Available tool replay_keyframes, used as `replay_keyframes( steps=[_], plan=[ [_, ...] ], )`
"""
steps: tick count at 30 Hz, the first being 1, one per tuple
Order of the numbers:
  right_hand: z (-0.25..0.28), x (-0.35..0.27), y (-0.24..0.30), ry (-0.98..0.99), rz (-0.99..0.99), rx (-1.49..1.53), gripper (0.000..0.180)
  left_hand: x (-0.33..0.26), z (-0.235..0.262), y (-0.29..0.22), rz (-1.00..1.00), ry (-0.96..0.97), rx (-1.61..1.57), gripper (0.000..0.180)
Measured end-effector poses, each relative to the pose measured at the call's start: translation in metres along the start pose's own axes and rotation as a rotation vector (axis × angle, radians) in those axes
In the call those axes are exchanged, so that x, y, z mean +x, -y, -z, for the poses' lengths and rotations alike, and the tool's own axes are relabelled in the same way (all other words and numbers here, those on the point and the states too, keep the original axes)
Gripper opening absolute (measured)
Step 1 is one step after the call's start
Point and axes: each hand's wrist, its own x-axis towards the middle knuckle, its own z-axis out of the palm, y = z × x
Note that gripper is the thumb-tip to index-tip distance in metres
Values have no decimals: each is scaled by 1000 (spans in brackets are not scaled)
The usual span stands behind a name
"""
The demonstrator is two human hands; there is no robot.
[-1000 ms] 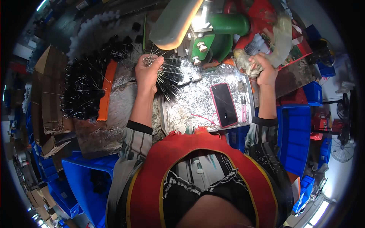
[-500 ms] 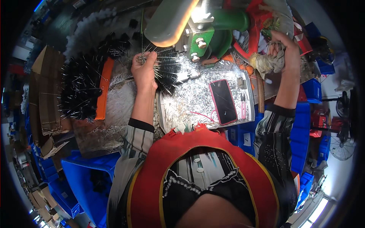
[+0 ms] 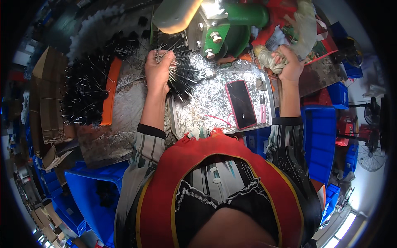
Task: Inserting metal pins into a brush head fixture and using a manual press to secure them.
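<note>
My left hand (image 3: 157, 76) is closed around the wire stems of a bundle of black bristle brushes (image 3: 182, 76). Their bristly ends fan out to the right, beside a green press-like machine (image 3: 217, 39). On the right, my right hand (image 3: 292, 66) grips a handle wrapped in pale cloth (image 3: 271, 61), by the machine's red wheel (image 3: 279, 10); part of the wheel is blurred. A metal tray (image 3: 271, 93) strewn with shiny wire clippings lies between my arms. In it are a dark phone with a red edge (image 3: 241, 104) and a small pink tool (image 3: 263, 109).
A heap of black wire brushes (image 3: 84, 91) lies at left behind an orange divider (image 3: 111, 95), next to a cardboard box (image 3: 51, 99). A glowing lamp (image 3: 175, 18) hangs above the left hand. Blue bins (image 3: 89, 182) stand at lower left and on the right (image 3: 320, 140).
My right hand has come left and nearer with the wrapped handle, and the red wheel has turned. My left hand keeps its hold on the brushes in nearly the same place.
</note>
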Motion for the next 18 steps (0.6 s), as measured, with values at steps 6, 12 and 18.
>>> replay_keyframes(
  steps=[6, 12, 18],
  plan=[
    [-9, -5, 27, -14, -257, -75, 12, 1, -3, 1, 34, -23, -121, 20],
    [-20, -8, 31, 37, 75, -293, 7, 2, 1, 3, 10, -31, -149, 25],
    [12, -7, -17, 77, -107, -41, 9, 7, -4, -1, 70, -31, -110, 23]
  ],
)
